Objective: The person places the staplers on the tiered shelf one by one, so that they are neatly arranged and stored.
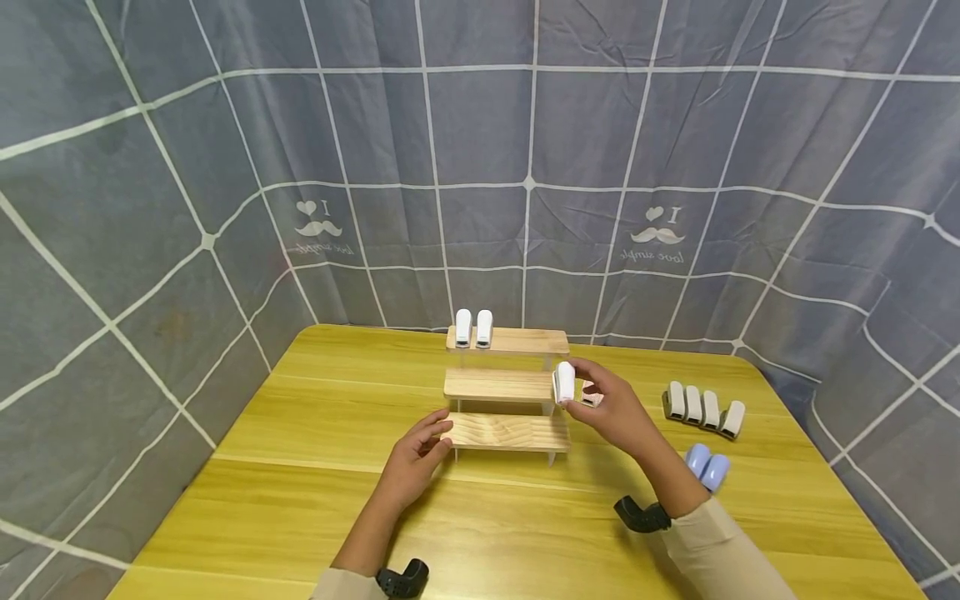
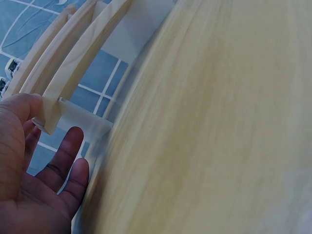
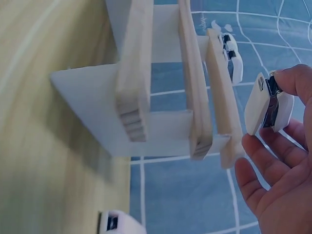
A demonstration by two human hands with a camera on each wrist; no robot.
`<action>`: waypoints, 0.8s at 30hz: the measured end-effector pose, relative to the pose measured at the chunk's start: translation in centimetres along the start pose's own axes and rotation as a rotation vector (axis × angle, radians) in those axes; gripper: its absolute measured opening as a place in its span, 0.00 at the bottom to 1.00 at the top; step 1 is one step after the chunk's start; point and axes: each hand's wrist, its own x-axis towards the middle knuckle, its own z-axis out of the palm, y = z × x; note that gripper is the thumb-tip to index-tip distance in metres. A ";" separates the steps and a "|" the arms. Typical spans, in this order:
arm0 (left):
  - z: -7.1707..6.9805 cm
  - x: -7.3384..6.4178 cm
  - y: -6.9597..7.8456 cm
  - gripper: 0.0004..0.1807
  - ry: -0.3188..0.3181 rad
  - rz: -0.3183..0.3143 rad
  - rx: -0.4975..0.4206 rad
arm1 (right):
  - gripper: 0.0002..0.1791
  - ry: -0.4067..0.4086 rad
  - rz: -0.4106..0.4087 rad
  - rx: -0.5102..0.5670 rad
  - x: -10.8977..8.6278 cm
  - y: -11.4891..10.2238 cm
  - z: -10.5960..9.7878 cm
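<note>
A three-step wooden display stand (image 1: 507, 431) stands on the table. Two white mini staplers (image 1: 484, 329) sit side by side at the left of its top step. My right hand (image 1: 611, 410) pinches another white mini stapler (image 3: 257, 105) between thumb and fingers, above the right end of the middle step. At the left end of the lowest step, my left hand (image 1: 414, 462) holds the board's edge with thumb and forefinger (image 2: 29, 105); its other fingers are loosely bent. One more white stapler (image 1: 592, 393) lies behind the right hand, partly hidden by it.
At the right of the wooden table (image 1: 300, 500) stand several white-and-grey staplers (image 1: 693, 406) in a row. Two blue ones (image 1: 715, 472) lie nearer, beside my right forearm. A grey curtain (image 1: 480, 125) with white lines encloses the table's back and sides.
</note>
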 end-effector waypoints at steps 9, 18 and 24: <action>-0.4 -0.1 0.0 0.17 -0.025 0.013 0.003 | 0.35 -0.015 -0.007 0.002 2.5 -1.0 0.3; -0.4 -0.1 -0.1 0.17 -0.030 0.008 0.005 | 0.34 -0.013 -0.044 -0.028 5.1 -2.2 0.6; -0.4 -0.1 -0.1 0.17 -0.034 0.011 0.000 | 0.34 -0.030 -0.041 -0.035 6.8 -2.8 0.7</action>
